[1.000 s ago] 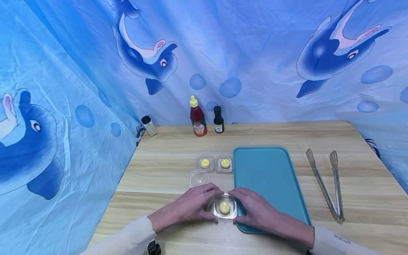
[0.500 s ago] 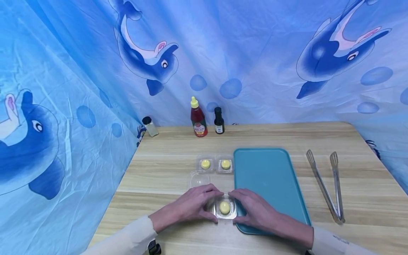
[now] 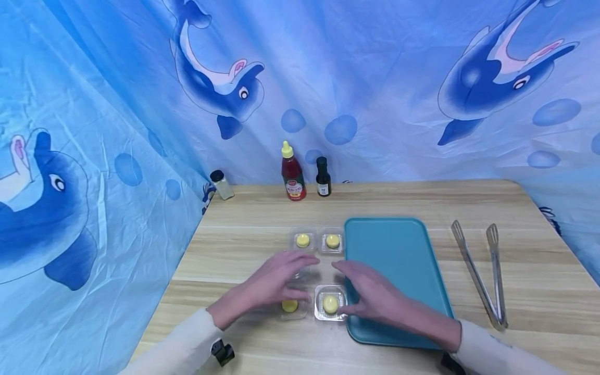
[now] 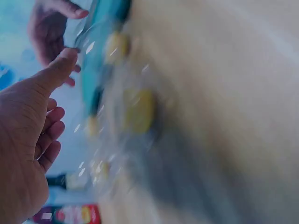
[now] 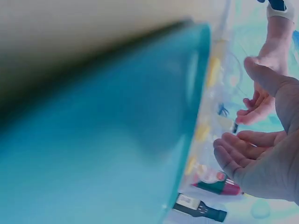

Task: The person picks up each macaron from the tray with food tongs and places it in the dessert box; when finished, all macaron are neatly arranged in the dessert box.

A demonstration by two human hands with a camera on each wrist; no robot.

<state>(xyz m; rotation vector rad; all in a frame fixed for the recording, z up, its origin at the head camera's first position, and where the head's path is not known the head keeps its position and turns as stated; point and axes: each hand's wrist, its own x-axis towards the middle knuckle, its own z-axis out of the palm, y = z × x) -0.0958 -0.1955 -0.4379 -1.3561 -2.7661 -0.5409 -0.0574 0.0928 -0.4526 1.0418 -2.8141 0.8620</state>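
My left hand hovers with its fingers spread over a clear plastic box holding a yellow ball; it holds nothing. Across from it, my right hand is also relaxed and holds nothing, above the left edge of the teal tray. In the head view its thumb overlaps the edge of another clear plastic box, which has a yellow ball inside. In the left wrist view my left hand shows loosely bent fingers; the boxes are blurred. Palm and fingers of my right hand appear in the right wrist view.
Two more clear boxes with yellow balls stand behind. Steel tongs lie spread right of the tray. At the back are a red sauce bottle, a small dark bottle and a black-capped shaker. A dolphin-print curtain surrounds the table.
Both hands have come off the front right box and lifted away from it, the left one moving left. The box stays in place, and the front left box has come into sight.
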